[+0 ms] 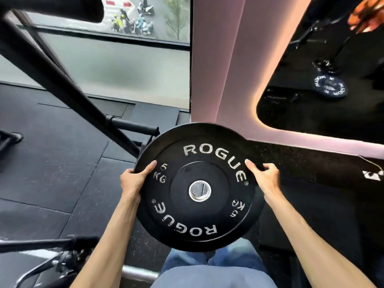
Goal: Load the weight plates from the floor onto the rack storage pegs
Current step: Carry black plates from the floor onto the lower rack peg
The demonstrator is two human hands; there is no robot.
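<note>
Here, at the far left, a black rack upright (47,73) is slanting down to the rubber floor (52,163). Its short storage peg (135,126) is jutting rightward, ending just beside the rim of the weight plate (199,215). The left hand (134,179) is gripping that rim, thumb on the face, fingers curled behind. The weight plate is hanging above the knees (207,265), black, lettered ROGUE and 5 KG in worn white. The right hand (265,177) is gripping the opposite rim, with speckled floor lying open beyond it up to a pink wall (218,69).
</note>
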